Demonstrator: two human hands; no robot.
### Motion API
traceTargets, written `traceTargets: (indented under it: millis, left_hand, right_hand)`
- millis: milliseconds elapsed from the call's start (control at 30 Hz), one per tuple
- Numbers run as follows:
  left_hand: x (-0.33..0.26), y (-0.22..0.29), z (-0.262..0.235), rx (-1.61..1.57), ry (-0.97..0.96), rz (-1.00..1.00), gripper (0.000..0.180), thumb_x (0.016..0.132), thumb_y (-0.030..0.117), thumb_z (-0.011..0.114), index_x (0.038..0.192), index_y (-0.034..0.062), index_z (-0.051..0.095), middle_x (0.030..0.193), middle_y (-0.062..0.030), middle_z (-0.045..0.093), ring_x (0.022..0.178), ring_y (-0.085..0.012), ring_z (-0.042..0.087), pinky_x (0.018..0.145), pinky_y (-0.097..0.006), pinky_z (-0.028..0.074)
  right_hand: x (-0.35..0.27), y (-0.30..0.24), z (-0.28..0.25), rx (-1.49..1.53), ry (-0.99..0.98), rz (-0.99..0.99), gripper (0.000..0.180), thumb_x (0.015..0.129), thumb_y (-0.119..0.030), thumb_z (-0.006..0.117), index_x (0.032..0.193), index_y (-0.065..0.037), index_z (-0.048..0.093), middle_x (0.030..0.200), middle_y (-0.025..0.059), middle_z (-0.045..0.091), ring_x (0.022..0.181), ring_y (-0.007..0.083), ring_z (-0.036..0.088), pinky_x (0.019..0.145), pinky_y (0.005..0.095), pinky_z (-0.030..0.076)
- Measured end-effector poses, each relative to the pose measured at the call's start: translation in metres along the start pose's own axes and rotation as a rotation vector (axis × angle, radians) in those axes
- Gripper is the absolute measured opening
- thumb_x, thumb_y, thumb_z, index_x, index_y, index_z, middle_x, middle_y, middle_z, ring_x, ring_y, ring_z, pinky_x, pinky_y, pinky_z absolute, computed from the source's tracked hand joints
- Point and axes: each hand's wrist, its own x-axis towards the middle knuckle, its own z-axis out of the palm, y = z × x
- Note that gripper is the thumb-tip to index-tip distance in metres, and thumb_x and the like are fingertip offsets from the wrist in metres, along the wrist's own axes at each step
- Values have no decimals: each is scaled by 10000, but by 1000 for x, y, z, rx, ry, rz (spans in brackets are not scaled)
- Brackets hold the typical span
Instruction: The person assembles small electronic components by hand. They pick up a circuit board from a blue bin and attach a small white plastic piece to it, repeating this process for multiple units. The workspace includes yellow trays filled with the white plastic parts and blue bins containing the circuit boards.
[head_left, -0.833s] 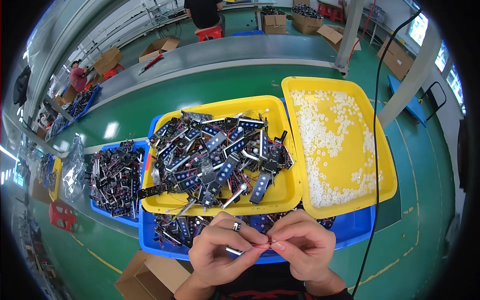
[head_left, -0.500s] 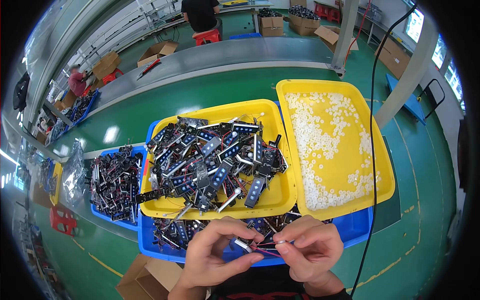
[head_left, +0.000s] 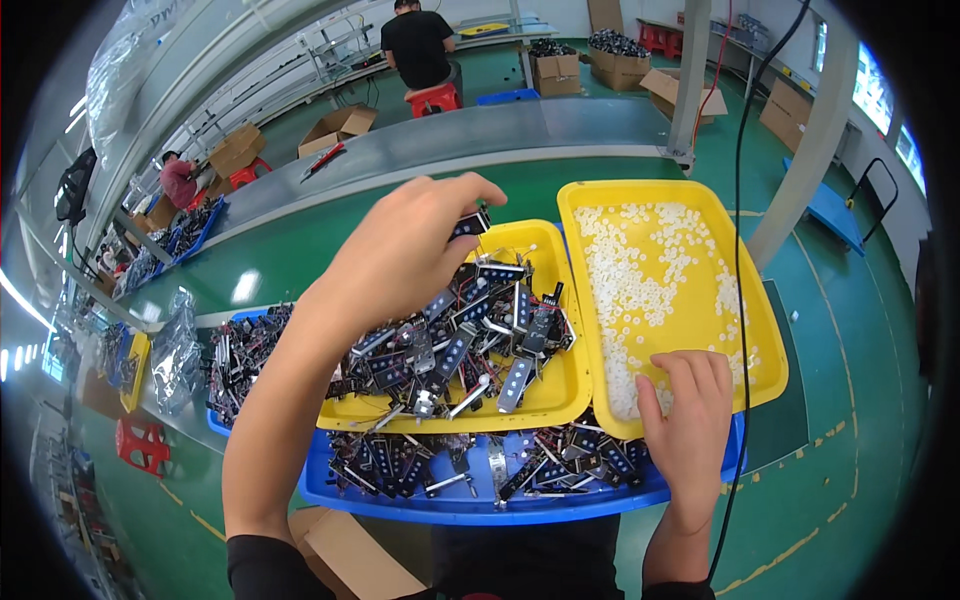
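My left hand (head_left: 410, 245) is raised over the left yellow tray (head_left: 470, 418), its thumb and fingers closed on a small black circuit module (head_left: 470, 222). Beneath it, that tray is heaped with similar modules (head_left: 455, 350), dark blue-black with white strips and thin red and black wires. My right hand (head_left: 690, 415) is at the near edge of the right yellow tray (head_left: 770, 360), thumb apart from the fingers, with nothing visible in it. Its fingertips are by small white plastic rings (head_left: 630, 290) scattered across that tray; whether they touch any is unclear.
A blue tray (head_left: 400, 512) with more modules lies nearest me, and another pile (head_left: 240, 350) is at left. A black cable (head_left: 741, 300) hangs down at right. An open cardboard box (head_left: 360, 560) sits below. Two people (head_left: 418, 45) sit beyond the grey bench (head_left: 480, 135).
My hands have separated from the wired module they held together. My left hand has moved up and forward over the module tray with a module; my right has gone to the ring tray.
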Motion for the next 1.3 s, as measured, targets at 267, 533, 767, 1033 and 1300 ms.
traceTargets:
  millis: [267,533,767,1033,1300]
  left_hand:
    - [35,-37,42,28,-424,-33,364,812,122,661,1155,41,571,1053,-198,640,1008,-352,605,878,-430,477]
    - [-90,91,18,37,-378,394,118,769,170,603,828,69,587,791,-67,544,771,-224,592,662,-336,484]
    - [-165,90,75,86,-376,196,195,787,156,570,948,50,603,937,-62,583,812,-174,593,674,-270,477]
    - [-162,61,99,-55,-446,212,236,719,62,621,947,17,581,928,-89,595,893,-232,610,780,-335,504]
    - [-163,67,98,70,-521,202,119,726,94,606,794,-1,630,818,-88,581,777,-205,629,617,-307,543]
  right_hand:
    - [-2,18,-14,-101,-225,55,257,721,-145,730,926,-16,646,898,120,574,891,318,528,788,416,408]
    - [9,13,-15,-44,-319,62,321,722,-157,735,986,-3,636,892,148,559,857,351,523,769,436,424]
    - [16,3,-8,-36,-434,44,339,692,-110,752,1001,-20,648,860,138,560,839,330,525,748,419,433]
    - [22,6,-6,20,-453,44,265,689,-63,727,937,-22,644,797,129,567,789,324,532,720,414,436]
    - [22,6,2,7,-415,-18,181,702,-70,714,858,-33,630,817,130,550,803,339,528,722,420,438]
